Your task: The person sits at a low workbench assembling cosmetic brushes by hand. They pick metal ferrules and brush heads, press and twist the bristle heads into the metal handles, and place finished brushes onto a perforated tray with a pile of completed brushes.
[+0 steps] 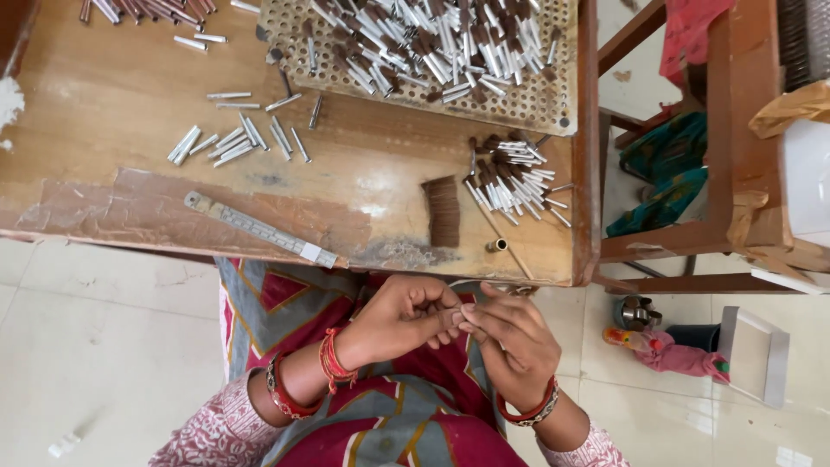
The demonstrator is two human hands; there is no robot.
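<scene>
Below the worn wooden surface (pixel 104 199) edge, the left hand (pixel 406 316) and right hand (pixel 510 337) meet fingertip to fingertip, pinching a small piece too hidden to identify; assembly seems underway; next likely needs a brown-tipped white tube from the loose pile (pixel 510 182).

Hidden, cropped and unclear parts around the two hands

Whatever the left hand (pixel 402 316) and right hand (pixel 510 337) pinch between their meeting fingertips is too small and covered to identify; only a thin curved sliver shows just above them. Far above the hands, the perforated board (pixel 553 108) and its heap of small tubes (pixel 424 39) run off the top edge. Up and to the left, another row of tubes (pixel 151 9) is cut off likewise. Below the hands, both forearms leave the bottom edge.
</scene>
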